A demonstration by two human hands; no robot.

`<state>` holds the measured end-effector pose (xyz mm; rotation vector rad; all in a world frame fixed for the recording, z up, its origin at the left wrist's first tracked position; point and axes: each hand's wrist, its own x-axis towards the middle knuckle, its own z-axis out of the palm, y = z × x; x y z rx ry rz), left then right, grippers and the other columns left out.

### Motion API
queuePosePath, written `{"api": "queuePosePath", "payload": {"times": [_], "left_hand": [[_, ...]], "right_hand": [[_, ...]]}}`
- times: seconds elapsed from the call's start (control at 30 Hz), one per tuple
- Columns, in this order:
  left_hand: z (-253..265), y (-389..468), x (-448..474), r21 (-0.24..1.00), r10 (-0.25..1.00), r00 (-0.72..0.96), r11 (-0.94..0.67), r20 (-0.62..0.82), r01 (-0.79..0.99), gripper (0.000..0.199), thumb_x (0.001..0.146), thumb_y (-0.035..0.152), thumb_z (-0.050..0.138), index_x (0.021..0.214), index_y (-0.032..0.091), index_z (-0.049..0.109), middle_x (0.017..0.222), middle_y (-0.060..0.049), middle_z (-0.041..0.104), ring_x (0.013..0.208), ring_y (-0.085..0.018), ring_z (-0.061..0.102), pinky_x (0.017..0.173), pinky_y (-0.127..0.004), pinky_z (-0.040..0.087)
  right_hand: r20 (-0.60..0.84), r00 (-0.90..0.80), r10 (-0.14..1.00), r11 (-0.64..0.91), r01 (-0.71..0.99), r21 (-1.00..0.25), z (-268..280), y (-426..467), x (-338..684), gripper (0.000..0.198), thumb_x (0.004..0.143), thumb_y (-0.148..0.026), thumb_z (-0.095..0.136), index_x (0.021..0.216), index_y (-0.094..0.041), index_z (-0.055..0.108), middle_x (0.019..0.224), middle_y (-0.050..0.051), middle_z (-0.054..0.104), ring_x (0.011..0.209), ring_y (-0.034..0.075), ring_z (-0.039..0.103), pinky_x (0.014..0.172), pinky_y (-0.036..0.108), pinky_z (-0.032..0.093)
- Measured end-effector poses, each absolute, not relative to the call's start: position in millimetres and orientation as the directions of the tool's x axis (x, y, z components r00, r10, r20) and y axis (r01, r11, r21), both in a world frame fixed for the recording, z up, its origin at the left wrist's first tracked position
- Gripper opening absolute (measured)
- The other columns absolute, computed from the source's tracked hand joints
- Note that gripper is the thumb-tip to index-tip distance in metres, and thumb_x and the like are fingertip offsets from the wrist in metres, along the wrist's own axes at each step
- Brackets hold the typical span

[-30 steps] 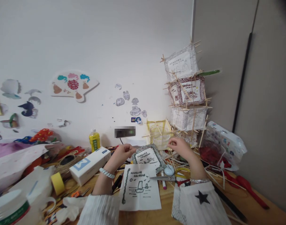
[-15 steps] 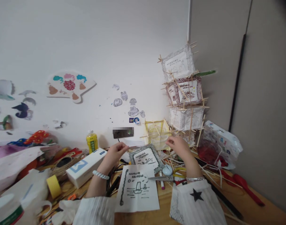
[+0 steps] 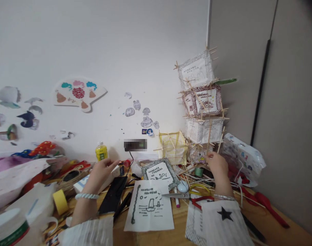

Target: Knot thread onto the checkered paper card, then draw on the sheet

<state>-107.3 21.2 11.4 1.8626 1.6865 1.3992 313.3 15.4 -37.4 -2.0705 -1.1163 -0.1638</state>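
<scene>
Both hands have moved wider apart since half a second ago: the left hand (image 3: 101, 173) is now in front of the white box (image 3: 81, 183), and the right hand (image 3: 218, 166) is near the green spool (image 3: 198, 172) and the stacked paper lanterns (image 3: 193, 130). On each, thumb and forefinger come close as if pinching; whether they grasp anything fine, I cannot tell. Between the forearms, the boat drawing (image 3: 150, 206) lies on the table (image 3: 151, 238), overlapping the bordered drawing (image 3: 159, 172), with the scissors (image 3: 178, 195) reaching over its right edge. I judge the step in hand to be spreading the hands; it calls for steady fingers and sleeves kept off the papers.
</scene>
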Motion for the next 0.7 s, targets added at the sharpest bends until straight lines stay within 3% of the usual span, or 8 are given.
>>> {"api": "queuePosePath", "payload": {"times": [0.1, 0.2, 0.27, 0.37, 0.47, 0.53, 0.6, 0.7], "left_hand": [[8.8, 21.3, -108.2, 0.832, 0.879, -0.238, -0.257, 0.412, 0.492, 0.034, 0.06, 0.05, 0.056, 0.061, 0.016, 0.052, 0.044, 0.006, 0.041, 0.043, -0.01, 0.034, 0.044, -0.021, 0.025], [8.5, 18.7, -108.1, 0.925, 0.91, -0.222, -0.296, 0.349, 0.239, 0.036, 0.059, 0.05, 0.059, 0.063, 0.017, 0.046, 0.046, 0.008, 0.035, 0.04, -0.006, 0.028, 0.04, -0.019, 0.02], [10.8, 16.2, -105.8, 0.934, 0.927, -0.139, -0.332, 0.349, 0.132, 0.036, 0.059, 0.048, 0.062, 0.064, 0.016, 0.046, 0.05, 0.008, 0.036, 0.041, -0.005, 0.028, 0.04, -0.018, 0.02], [17.2, 11.1, -97.5, 0.925, 0.924, -0.057, -0.372, 0.377, 0.081, 0.033, 0.062, 0.044, 0.064, 0.066, 0.015, 0.049, 0.053, 0.007, 0.039, 0.043, -0.005, 0.03, 0.04, -0.017, 0.022], [26.0, 2.9, -85.5, 0.909, 0.908, -0.042, -0.415, 0.416, 0.042, 0.03, 0.066, 0.042, 0.063, 0.067, 0.015, 0.05, 0.054, 0.006, 0.041, 0.044, -0.005, 0.032, 0.04, -0.016, 0.024], [31.9, -4.0, -78.2, 0.9, 0.9, -0.025, -0.434, 0.435, 0.029, 0.028, 0.067, 0.04, 0.062, 0.068, 0.015, 0.051, 0.055, 0.005, 0.043, 0.045, -0.005, 0.034, 0.04, -0.016, 0.025], [36.8, -10.7, -72.9, 0.889, 0.89, -0.013, -0.456, 0.457, 0.034, 0.026, 0.069, 0.039, 0.062, 0.068, 0.015, 0.052, 0.056, 0.004, 0.045, 0.046, -0.006, 0.035, 0.041, -0.016, 0.026], [41.1, -17.3, -70.4, 0.874, 0.873, -0.037, -0.486, 0.486, 0.025, 0.026, 0.068, 0.038, 0.063, 0.067, 0.015, 0.054, 0.055, 0.004, 0.045, 0.046, -0.005, 0.036, 0.041, -0.016, 0.027]], "right_hand": [[0.444, 0.656, 0.611, -0.226, 0.682, -0.696, -43.5, 22.1, 322.4, 0.031, 0.074, -0.024, 0.047, 0.097, -0.015, 0.064, 0.095, 0.015, 0.066, 0.087, 0.026, 0.061, 0.068, 0.031, 0.042], [0.372, 0.696, 0.614, 0.01, 0.464, -0.886, -42.5, 24.5, 321.9, 0.038, 0.078, -0.026, 0.041, 0.108, -0.012, 0.058, 0.101, 0.014, 0.065, 0.082, 0.022, 0.062, 0.065, 0.028, 0.046], [0.274, 0.606, 0.747, 0.138, 0.263, -0.955, -37.3, 21.4, 313.2, 0.041, 0.08, -0.029, 0.04, 0.116, -0.012, 0.051, 0.098, 0.013, 0.066, 0.068, 0.016, 0.063, 0.058, 0.025, 0.048], [0.162, 0.213, 0.963, 0.136, 0.133, -0.982, -27.9, 15.2, 286.3, 0.039, 0.081, -0.031, 0.045, 0.116, -0.014, 0.049, 0.081, 0.008, 0.069, 0.051, 0.01, 0.057, 0.05, 0.02, 0.045], [0.034, -0.217, 0.976, 0.094, 0.275, -0.957, -26.5, 19.3, 247.8, 0.04, 0.081, -0.033, 0.048, 0.118, -0.016, 0.049, 0.071, 0.005, 0.068, 0.047, 0.009, 0.055, 0.045, 0.018, 0.042], [-0.153, -0.368, 0.917, 0.05, 0.488, -0.872, -33.3, 28.9, 222.5, 0.04, 0.082, -0.028, 0.048, 0.12, -0.018, 0.048, 0.066, 0.002, 0.068, 0.045, 0.008, 0.055, 0.044, 0.017, 0.042], [-0.364, -0.301, 0.881, -0.02, 0.746, -0.665, -44.5, 40.2, 203.8, 0.035, 0.079, -0.025, 0.052, 0.113, -0.02, 0.053, 0.061, 0.0, 0.066, 0.046, 0.009, 0.057, 0.045, 0.017, 0.043], [-0.411, -0.193, 0.891, -0.067, 0.839, -0.54, -62.3, 53.1, 194.1, 0.022, 0.067, -0.021, 0.065, 0.087, -0.012, 0.063, 0.056, 0.004, 0.066, 0.043, 0.014, 0.057, 0.043, 0.022, 0.045]]}}
